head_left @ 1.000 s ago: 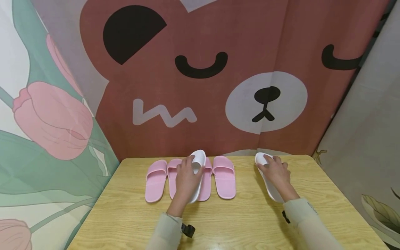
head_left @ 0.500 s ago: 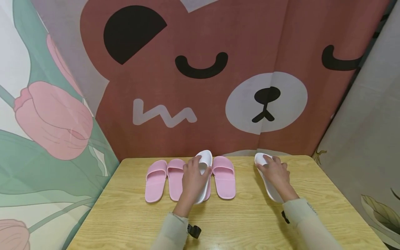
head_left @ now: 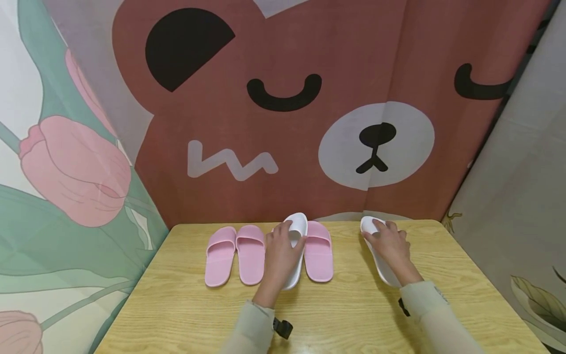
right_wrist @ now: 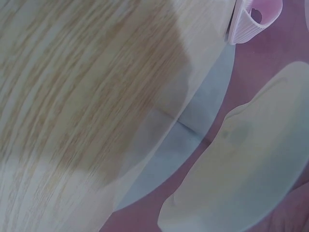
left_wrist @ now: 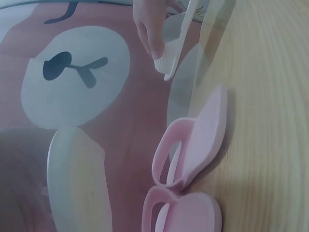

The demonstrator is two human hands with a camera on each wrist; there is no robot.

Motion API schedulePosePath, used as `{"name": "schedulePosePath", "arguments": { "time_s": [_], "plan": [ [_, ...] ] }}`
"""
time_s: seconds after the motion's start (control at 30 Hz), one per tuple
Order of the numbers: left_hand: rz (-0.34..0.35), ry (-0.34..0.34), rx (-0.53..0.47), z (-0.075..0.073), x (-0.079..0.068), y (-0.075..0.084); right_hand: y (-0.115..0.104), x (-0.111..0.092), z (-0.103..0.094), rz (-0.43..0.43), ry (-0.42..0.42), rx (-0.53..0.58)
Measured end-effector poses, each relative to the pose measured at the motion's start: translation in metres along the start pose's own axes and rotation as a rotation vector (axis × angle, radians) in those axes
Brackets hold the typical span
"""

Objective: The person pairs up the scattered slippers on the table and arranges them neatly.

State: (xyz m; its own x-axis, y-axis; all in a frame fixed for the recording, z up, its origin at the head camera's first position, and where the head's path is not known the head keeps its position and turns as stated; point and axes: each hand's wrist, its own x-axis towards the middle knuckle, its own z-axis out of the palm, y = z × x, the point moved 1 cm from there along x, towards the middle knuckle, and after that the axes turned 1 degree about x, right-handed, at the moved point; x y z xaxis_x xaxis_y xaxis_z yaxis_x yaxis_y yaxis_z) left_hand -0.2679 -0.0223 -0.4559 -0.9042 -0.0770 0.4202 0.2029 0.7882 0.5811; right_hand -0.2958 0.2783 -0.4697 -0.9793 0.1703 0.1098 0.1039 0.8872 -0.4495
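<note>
In the head view my left hand [head_left: 281, 250] grips a white slipper [head_left: 299, 223] by its strap. That slipper overlaps the row of pink slippers, almost wholly hiding the third one. My right hand [head_left: 390, 243] holds the other white slipper [head_left: 369, 225] by its strap, to the right of the row. The left wrist view catches this right-hand slipper [left_wrist: 174, 53] tilted, thumb over its strap. Two pink slippers [head_left: 221, 265] [head_left: 251, 260] show left of my left hand, and another pink slipper [head_left: 319, 260] sits just right of it.
The slippers are along the far edge of a wooden table [head_left: 336, 314]. Behind it hangs a bear-print curtain [head_left: 265, 128], with a tulip-print cloth [head_left: 75, 172] on the left and a grey curtain [head_left: 522, 182] on the right.
My left hand has moved right with its white slipper, which now touches the rightmost pink slipper's outline in view. The second pink slipper is uncovered. My right hand has stayed in place.
</note>
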Motion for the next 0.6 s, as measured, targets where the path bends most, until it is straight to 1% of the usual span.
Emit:
{"name": "schedulePosePath", "arguments": {
  "time_s": [0.13,0.27,0.6],
  "plan": [
    [-0.007,-0.017,-0.004,0.004,-0.002,0.006,0.0,0.0,0.0,0.002,-0.003,0.005],
    [-0.002,-0.017,0.0,0.006,-0.004,0.011,0.0,0.0,0.0,-0.006,0.003,0.006],
    [0.009,-0.031,0.009,0.014,-0.003,0.019,0.003,0.001,-0.002,0.001,0.002,0.019]
  ]
}}
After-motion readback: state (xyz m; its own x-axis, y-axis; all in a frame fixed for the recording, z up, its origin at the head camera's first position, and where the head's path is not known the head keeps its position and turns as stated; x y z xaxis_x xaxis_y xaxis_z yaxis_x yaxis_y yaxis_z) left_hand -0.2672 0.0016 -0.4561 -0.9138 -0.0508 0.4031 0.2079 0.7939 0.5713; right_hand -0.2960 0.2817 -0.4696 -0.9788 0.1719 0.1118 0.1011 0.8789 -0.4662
